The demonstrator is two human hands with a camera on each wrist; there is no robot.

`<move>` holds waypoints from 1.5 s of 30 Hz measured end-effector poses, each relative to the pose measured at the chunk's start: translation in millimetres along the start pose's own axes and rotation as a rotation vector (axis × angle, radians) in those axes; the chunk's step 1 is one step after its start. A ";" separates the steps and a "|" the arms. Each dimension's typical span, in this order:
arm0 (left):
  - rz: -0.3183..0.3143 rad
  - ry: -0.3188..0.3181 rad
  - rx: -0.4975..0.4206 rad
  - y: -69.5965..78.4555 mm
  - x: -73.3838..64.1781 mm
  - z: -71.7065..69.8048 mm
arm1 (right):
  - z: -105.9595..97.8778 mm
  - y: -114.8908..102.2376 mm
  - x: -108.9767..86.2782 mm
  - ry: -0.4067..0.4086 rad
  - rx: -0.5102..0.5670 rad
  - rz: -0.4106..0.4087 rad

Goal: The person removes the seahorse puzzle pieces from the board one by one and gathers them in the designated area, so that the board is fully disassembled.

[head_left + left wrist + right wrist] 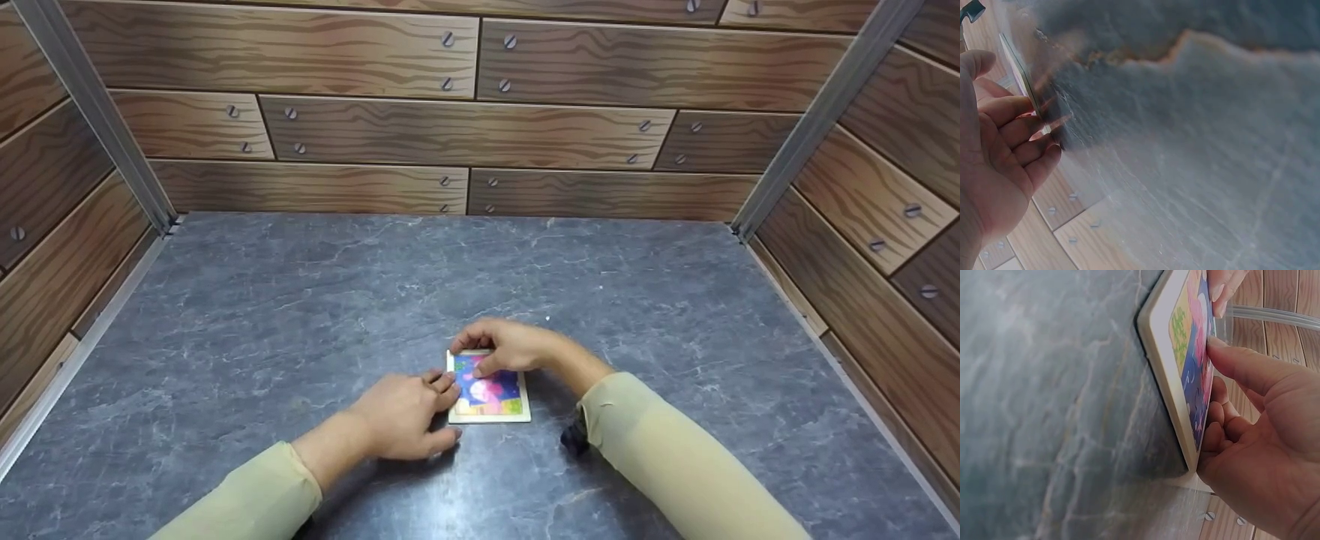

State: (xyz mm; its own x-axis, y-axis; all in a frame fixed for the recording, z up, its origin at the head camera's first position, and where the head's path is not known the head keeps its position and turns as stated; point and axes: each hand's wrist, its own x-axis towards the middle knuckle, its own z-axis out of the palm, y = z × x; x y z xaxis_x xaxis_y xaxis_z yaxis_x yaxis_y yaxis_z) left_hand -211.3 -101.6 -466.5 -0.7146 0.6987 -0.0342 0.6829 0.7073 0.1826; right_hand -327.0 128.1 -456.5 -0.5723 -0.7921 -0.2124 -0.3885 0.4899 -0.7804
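Note:
A small jigsaw puzzle (487, 397) in a pale frame lies flat on the table, its picture blue, pink and yellow. Thin curved seams cross the picture in the right wrist view. My left hand (401, 416) rests at the puzzle's left side, fingertips touching the frame edge, thumb apart near the lower left corner. From the far side my right hand (517, 345) reaches over the puzzle. Its thumb (1235, 360) presses on the picture, and its other fingers bend towards the far edge. Part of the picture's upper area is hidden under this hand.
The dark grey marbled tabletop (300, 300) surrounds the puzzle. Wood-patterned walls (480, 135) with metal corner posts (825, 112) stand at the back and sides. A small black object (574, 438) shows at the right sleeve's cuff.

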 end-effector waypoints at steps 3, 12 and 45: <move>-0.003 -0.005 -0.004 0.1 0.3 0.2 | -0.2 0.1 -0.7 -0.003 -0.012 0.002; -0.011 -0.018 -0.006 0.7 0.2 -1.1 | -0.9 -1.8 -0.1 -0.004 -0.037 0.022; -0.017 -0.024 -0.009 0.0 -0.4 -0.2 | -0.6 -12.4 1.7 0.002 -0.127 0.043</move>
State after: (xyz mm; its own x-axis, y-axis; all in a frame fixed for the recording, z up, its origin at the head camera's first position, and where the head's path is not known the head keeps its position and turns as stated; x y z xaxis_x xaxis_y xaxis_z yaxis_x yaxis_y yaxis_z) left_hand -211.0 -101.9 -466.3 -0.7219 0.6893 -0.0605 0.6695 0.7179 0.1909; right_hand -323.6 120.9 -446.9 -0.5916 -0.7686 -0.2434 -0.4515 0.5659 -0.6898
